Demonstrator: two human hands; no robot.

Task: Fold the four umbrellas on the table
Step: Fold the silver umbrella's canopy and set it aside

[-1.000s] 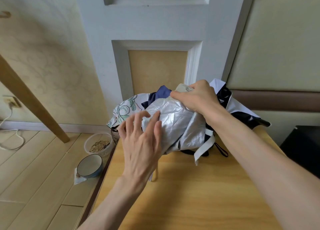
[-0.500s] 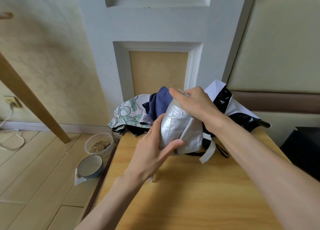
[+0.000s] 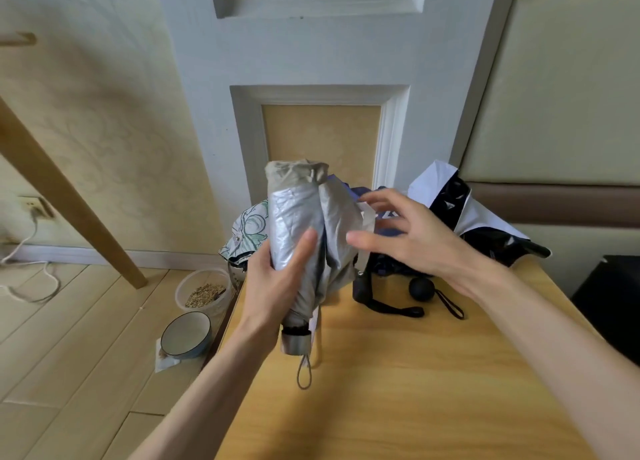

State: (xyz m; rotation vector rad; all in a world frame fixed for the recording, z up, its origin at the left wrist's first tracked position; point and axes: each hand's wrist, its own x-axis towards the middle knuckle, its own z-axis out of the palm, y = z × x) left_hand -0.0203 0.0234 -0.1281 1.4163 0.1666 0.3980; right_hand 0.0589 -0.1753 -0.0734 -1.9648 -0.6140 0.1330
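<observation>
In the head view, the left hand [image 3: 273, 286] was wrapped around the lower half of the silver umbrella [image 3: 298, 224], thumb laid across the front of the bunched fabric, the other fingers hidden behind it. The umbrella stood nearly upright in that grip. Its gathered beige top rose well above the thumb, and its short grey handle [image 3: 294, 343] stuck out just below the heel of the hand, with a thin wrist loop [image 3: 304, 373] hanging from it.

The right hand [image 3: 415, 241] was just to the right of the grip with nothing in it, fingers spread wide and the thumb pointing toward the fabric. Its fingertips were close to the umbrella's pale closing strap [image 3: 367, 220], which trailed off the canopy on that side. Whether they touched it could not be told.

Below the grip lay the wooden table [image 3: 415, 373]. Behind the grip, at the table's far edge, sat the other umbrellas in a loose heap: a floral umbrella [image 3: 242, 231] just behind the left hand, a navy umbrella [image 3: 391, 269] behind the right hand, and a black-and-white umbrella [image 3: 450, 199] farther right. Two black handles [image 3: 420, 288] with straps rested on the table under the right hand.

On the floor, left of and below the grip, were a clear tub of seeds [image 3: 204, 289] and a blue-rimmed bowl [image 3: 186, 335].
</observation>
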